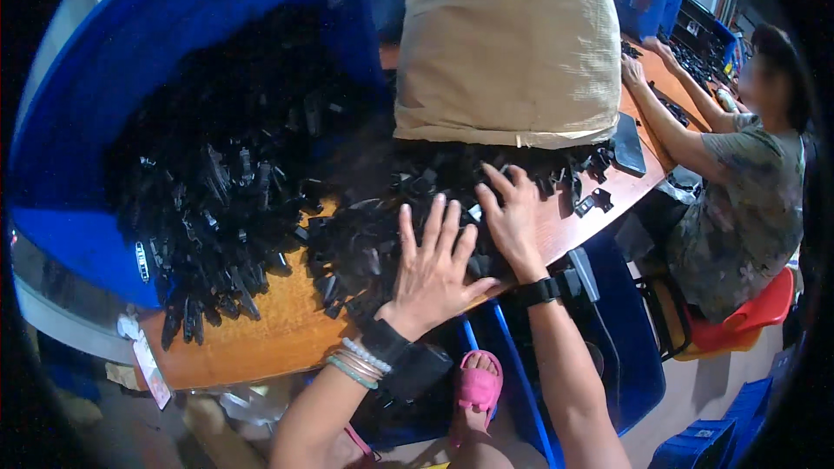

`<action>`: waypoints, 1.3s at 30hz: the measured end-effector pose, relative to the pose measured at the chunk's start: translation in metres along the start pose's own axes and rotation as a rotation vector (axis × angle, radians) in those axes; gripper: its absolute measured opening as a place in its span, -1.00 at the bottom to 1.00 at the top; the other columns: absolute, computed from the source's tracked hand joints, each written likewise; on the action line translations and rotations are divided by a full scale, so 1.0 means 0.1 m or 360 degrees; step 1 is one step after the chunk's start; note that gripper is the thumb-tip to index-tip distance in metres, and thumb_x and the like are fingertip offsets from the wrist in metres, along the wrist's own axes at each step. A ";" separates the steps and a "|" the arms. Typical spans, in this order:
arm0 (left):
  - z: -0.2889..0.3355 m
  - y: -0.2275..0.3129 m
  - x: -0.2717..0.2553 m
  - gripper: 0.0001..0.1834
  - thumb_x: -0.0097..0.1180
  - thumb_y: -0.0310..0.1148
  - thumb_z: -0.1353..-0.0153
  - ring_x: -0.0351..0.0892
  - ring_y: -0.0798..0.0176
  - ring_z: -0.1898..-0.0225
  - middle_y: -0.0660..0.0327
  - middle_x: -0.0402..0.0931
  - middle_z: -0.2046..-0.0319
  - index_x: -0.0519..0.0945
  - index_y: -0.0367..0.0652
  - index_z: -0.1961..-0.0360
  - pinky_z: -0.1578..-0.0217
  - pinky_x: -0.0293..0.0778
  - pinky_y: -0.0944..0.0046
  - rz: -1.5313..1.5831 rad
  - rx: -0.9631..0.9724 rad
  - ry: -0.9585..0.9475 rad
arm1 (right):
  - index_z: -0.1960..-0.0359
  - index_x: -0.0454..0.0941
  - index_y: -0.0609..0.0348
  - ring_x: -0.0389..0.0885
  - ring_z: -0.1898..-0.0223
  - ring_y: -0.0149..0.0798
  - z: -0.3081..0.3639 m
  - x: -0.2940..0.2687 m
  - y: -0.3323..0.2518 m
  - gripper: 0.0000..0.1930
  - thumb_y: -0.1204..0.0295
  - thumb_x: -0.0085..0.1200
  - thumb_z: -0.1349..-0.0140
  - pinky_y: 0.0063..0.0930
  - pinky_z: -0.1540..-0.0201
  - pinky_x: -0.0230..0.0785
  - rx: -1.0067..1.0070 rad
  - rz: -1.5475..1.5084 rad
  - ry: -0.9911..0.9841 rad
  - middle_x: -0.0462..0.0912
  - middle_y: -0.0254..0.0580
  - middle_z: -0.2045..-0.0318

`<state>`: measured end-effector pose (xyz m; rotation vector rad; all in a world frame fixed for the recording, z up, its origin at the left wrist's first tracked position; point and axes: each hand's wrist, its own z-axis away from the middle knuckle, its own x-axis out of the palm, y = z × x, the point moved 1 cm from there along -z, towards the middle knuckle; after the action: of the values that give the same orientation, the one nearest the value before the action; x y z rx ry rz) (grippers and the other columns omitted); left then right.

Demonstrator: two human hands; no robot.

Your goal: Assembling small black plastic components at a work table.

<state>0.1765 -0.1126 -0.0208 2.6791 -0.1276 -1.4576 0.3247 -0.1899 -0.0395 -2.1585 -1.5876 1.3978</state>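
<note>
A heap of small black plastic parts covers the wooden table in front of me. My left hand lies over the near edge of this heap, fingers stretched and spread, palm down. Just to its right, my right hand rests on the parts with fingers apart and slightly bent. Neither hand grips anything that I can see; what lies under the palms is hidden. A black band circles the right wrist, and beaded bracelets the left. A few loose black parts sit right of my right hand.
A large blue bin lies tipped at the left, parts spilling out. Behind the heap stands a tan sack. A person sits at the right, arms over the table. Below are a blue crate and a red seat.
</note>
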 end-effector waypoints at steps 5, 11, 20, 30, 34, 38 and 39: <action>0.14 -0.10 -0.17 -0.16 0.23 0.25 0.01 0.05 -0.20 -0.39 -0.16 0.26 -0.23 0.44 -0.30 -0.04 -0.31 -0.28 -0.49 -0.0159 -0.0109 -0.0023 | -0.09 0.58 -0.03 0.36 -0.09 0.09 0.04 0.16 -0.23 -0.65 0.29 0.06 -0.29 -0.06 -0.20 0.15 -0.0196 -0.0295 -0.0121 0.47 0.04 -0.03; 0.24 -0.15 -0.23 -0.16 0.31 0.19 0.05 0.08 -0.19 -0.38 -0.14 0.25 -0.24 0.44 -0.29 -0.05 -0.31 -0.26 -0.48 -0.0142 -0.0137 -0.0041 | -0.06 0.61 -0.07 0.38 -0.11 0.04 0.10 0.07 -0.28 -0.69 0.31 0.06 -0.30 -0.11 -0.22 0.14 -0.0148 -0.0467 -0.0110 0.48 0.03 -0.04; 0.22 -0.02 -0.28 -0.05 0.06 0.39 -0.03 -0.02 -0.19 -0.43 -0.11 0.11 -0.36 0.34 -0.10 -0.29 -0.29 -0.35 -0.55 -0.0256 -0.0034 -0.0032 | -0.14 0.55 -0.04 0.24 -0.32 -0.02 -0.20 -0.76 0.69 -0.58 0.10 -0.07 -0.35 0.14 -0.33 -0.08 0.0350 0.0388 0.0257 0.42 -0.15 -0.22; 0.12 0.06 -0.03 -0.27 0.06 0.29 -0.12 -0.01 -0.22 -0.42 -0.10 0.19 -0.33 0.54 -0.01 -0.15 -0.30 -0.31 -0.52 -0.0040 -0.0207 0.0019 | -0.05 0.62 -0.03 0.18 -0.35 0.12 -0.01 -0.13 -0.01 -0.45 -0.10 0.16 -0.16 0.18 -0.37 -0.13 0.0343 0.0119 -0.0017 0.34 0.11 -0.26; 0.27 -0.06 -0.12 -0.26 0.07 0.26 -0.13 0.01 -0.20 -0.41 -0.10 0.21 -0.32 0.54 -0.10 -0.13 -0.30 -0.30 -0.53 -0.0101 -0.0214 -0.0020 | -0.04 0.64 -0.12 0.16 -0.37 0.06 0.12 0.08 -0.34 -0.50 -0.11 0.09 -0.20 0.27 -0.37 -0.23 0.0363 0.0276 -0.0040 0.36 -0.01 -0.26; 0.37 -0.17 -0.24 -0.24 0.06 0.26 -0.13 0.02 -0.20 -0.41 -0.12 0.22 -0.31 0.51 -0.13 -0.16 -0.30 -0.27 -0.52 -0.0113 -0.0227 -0.0008 | 0.00 0.66 -0.07 0.21 -0.34 0.07 0.14 0.21 -0.33 -0.63 0.05 0.06 -0.30 0.19 -0.40 -0.29 0.0266 -0.0085 0.0000 0.43 0.00 -0.20; 0.36 -0.14 -0.26 -0.23 0.06 0.26 -0.14 0.03 -0.20 -0.41 -0.13 0.22 -0.30 0.49 -0.13 -0.18 -0.30 -0.26 -0.51 -0.0092 -0.0188 0.0020 | 0.02 0.67 -0.04 0.23 -0.33 0.07 0.14 0.19 -0.28 -0.70 0.17 0.03 -0.35 0.15 -0.39 -0.28 0.0188 -0.0291 0.0113 0.46 -0.02 -0.17</action>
<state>0.1325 -0.0965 -0.0200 2.6174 0.0357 -1.4158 0.2958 -0.1674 -0.0428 -1.9213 -1.5889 1.3095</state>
